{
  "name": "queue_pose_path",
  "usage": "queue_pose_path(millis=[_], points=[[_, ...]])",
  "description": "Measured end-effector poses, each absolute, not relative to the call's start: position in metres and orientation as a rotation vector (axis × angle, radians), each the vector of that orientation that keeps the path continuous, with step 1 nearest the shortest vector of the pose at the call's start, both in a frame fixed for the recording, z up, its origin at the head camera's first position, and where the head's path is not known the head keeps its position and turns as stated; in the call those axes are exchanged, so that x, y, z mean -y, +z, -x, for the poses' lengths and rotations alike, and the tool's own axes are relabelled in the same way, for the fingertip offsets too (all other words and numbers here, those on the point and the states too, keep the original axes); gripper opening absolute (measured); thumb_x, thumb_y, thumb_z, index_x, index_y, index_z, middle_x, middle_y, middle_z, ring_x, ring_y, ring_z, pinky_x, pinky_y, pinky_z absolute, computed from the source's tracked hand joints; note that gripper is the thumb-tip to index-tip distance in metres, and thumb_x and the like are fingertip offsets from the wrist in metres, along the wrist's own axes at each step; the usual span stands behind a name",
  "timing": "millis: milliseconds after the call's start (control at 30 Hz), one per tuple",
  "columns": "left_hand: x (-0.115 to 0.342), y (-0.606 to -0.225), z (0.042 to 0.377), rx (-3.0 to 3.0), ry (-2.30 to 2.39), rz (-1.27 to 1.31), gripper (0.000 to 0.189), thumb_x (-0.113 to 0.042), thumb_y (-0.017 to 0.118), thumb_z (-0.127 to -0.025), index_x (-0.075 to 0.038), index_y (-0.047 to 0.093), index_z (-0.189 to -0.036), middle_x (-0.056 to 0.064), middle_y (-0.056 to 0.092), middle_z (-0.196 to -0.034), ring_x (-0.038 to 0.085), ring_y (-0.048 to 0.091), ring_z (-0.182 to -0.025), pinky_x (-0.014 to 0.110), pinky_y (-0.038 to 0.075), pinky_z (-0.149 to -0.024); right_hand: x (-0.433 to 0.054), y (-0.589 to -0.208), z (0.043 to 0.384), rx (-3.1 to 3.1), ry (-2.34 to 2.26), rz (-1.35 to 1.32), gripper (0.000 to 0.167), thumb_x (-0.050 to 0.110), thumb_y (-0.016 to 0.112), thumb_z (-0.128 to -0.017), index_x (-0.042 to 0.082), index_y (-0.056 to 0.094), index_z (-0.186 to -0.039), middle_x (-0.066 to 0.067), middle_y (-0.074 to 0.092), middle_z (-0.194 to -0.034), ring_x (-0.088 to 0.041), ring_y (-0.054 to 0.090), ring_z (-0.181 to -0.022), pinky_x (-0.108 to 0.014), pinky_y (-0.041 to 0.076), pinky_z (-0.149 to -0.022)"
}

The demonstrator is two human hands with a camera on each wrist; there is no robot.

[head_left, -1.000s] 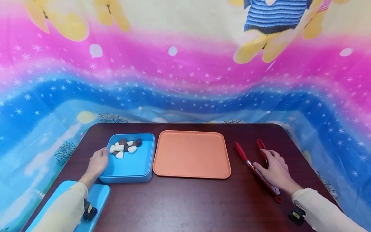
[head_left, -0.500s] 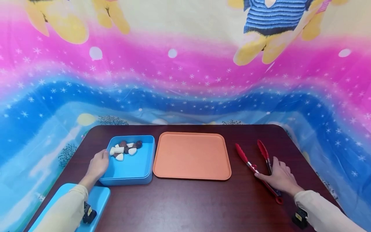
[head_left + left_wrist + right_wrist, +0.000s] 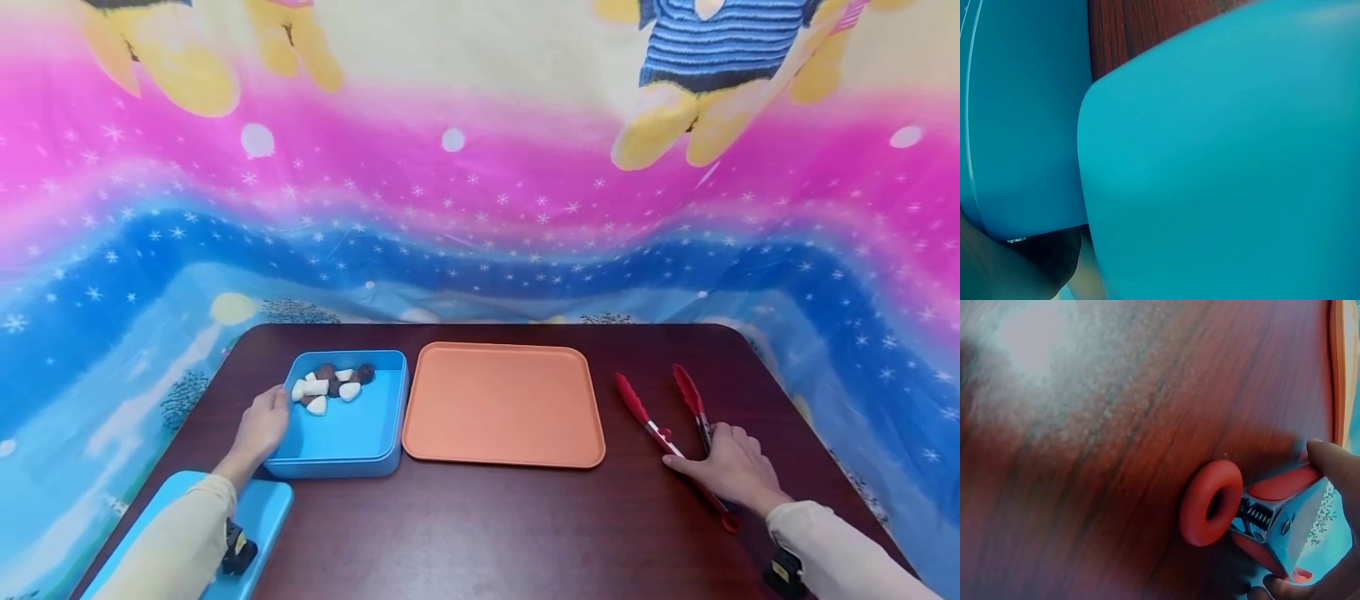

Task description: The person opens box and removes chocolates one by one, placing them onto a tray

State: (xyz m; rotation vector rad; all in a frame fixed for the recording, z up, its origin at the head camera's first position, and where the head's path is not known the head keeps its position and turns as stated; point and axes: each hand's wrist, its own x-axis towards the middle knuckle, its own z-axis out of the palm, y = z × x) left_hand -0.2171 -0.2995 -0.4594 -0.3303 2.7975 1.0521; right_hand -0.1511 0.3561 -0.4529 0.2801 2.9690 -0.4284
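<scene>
In the head view my left hand (image 3: 262, 425) holds the left side of an open blue box (image 3: 337, 468). Brown and white small pieces (image 3: 330, 388), of a kind I cannot tell, are gathered at the back of the box. My right hand (image 3: 738, 468) grips red-and-silver tongs (image 3: 637, 404) by the handles, thumb on one arm and fingers on the other. Their red tips are spread apart and point away from me. The right wrist view shows the tongs' red ring (image 3: 1211, 503) and hinge spring near the tabletop.
An orange tray (image 3: 502, 404) lies between the box and the tongs, close beside the box. A blue lid (image 3: 258, 521) lies at the front left, partly beneath my left forearm. Behind the dark wooden table (image 3: 480, 533) hangs a printed cloth (image 3: 480, 208).
My right hand has slid back along the tongs toward the hinge end, its fingers leaving the red tip section. My left hand stays at the box. The head view has shifted slightly.
</scene>
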Motion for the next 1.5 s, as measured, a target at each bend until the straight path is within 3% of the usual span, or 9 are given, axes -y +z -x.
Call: queue_pose_path(millis=[167,300,467,767,867,1000,1100,1233,1500], points=[[0.297,-0.459,0.217,-2.804,1.050,0.326,0.063,-0.033,0.011,-0.111,0.011,0.021,-0.155,0.037,0.028,-0.157,0.056,0.025,-0.146,0.067,0.024,-0.119,-0.365,-0.450,0.152,-2.924,-0.440,-0.298,0.092,0.075,0.071,-0.076,-0.010,0.053,-0.104,-0.015,0.056,-0.081,-0.024,0.049,-0.069,-0.033,0.039,-0.054],[0.297,-0.459,0.217,-2.804,1.050,0.328,0.064,-0.033,0.011,-0.111,0.011,0.021,-0.155,0.037,0.027,-0.157,0.056,0.025,-0.147,0.067,0.024,-0.119,-0.372,-0.448,0.155,-2.894,-0.483,-0.291,0.106,0.073,0.068,-0.080,-0.016,0.046,-0.133,-0.032,0.064,-0.107,-0.036,0.063,-0.083,-0.048,0.054,-0.065],[0.299,-0.459,0.216,-2.817,1.047,0.320,0.064,-0.034,0.010,-0.111,0.011,0.022,-0.155,0.037,0.029,-0.156,0.056,0.026,-0.146,0.066,0.025,-0.119,-0.373,-0.450,0.156,-2.947,-0.537,-0.239,0.107,0.069,0.062,-0.089,-0.016,0.033,-0.146,-0.041,0.054,-0.130,-0.050,0.061,-0.105,-0.061,0.054,-0.078],[0.301,-0.461,0.217,-2.814,1.043,0.323,0.064,-0.034,0.010,-0.111,0.010,0.022,-0.155,0.037,0.029,-0.157,0.055,0.026,-0.146,0.066,0.026,-0.118,-0.356,-0.448,0.157,-3.082,-0.707,-0.260,0.095,0.065,0.064,-0.089,-0.009,0.042,-0.144,-0.034,0.063,-0.121,-0.040,0.064,-0.097,-0.056,0.055,-0.074],[0.301,-0.461,0.217,-2.811,1.041,0.325,0.063,-0.034,0.010,-0.111,0.010,0.021,-0.155,0.037,0.029,-0.157,0.055,0.027,-0.146,0.067,0.026,-0.118,-0.351,-0.446,0.156,-3.097,-0.777,-0.278,0.090,0.063,0.066,-0.088,-0.009,0.049,-0.138,-0.029,0.067,-0.111,-0.034,0.064,-0.089,-0.047,0.055,-0.072],[0.301,-0.461,0.217,-2.813,1.033,0.317,0.063,-0.033,0.010,-0.111,0.010,0.022,-0.155,0.037,0.029,-0.157,0.055,0.027,-0.146,0.066,0.026,-0.118,-0.346,-0.442,0.154,-3.116,-0.844,-0.283,0.083,0.062,0.070,-0.086,-0.007,0.058,-0.131,-0.018,0.069,-0.096,-0.025,0.058,-0.078,-0.032,0.044,-0.063],[0.301,-0.461,0.217,-2.819,1.031,0.309,0.063,-0.033,0.010,-0.111,0.011,0.022,-0.155,0.037,0.029,-0.156,0.055,0.026,-0.146,0.066,0.026,-0.118,-0.341,-0.439,0.153,-3.146,-0.843,-0.246,0.081,0.062,0.071,-0.086,-0.004,0.059,-0.132,-0.015,0.069,-0.094,-0.023,0.055,-0.077,-0.030,0.040,-0.061],[0.300,-0.462,0.216,-2.822,1.035,0.311,0.062,-0.033,0.012,-0.111,0.011,0.022,-0.155,0.037,0.029,-0.156,0.056,0.026,-0.146,0.066,0.026,-0.118,-0.331,-0.437,0.150,-3.205,-0.793,-0.181,0.084,0.062,0.072,-0.085,0.000,0.055,-0.139,-0.016,0.069,-0.094,-0.023,0.056,-0.075,-0.032,0.041,-0.060],[0.301,-0.461,0.214,-2.811,1.061,0.324,0.064,-0.035,0.013,-0.111,0.010,0.020,-0.156,0.037,0.027,-0.158,0.056,0.024,-0.147,0.066,0.025,-0.119,-0.307,-0.431,0.149,-3.260,-0.764,-0.084,0.090,0.063,0.077,-0.080,0.001,0.054,-0.141,-0.023,0.069,-0.116,-0.031,0.064,-0.092,-0.050,0.053,-0.071]])
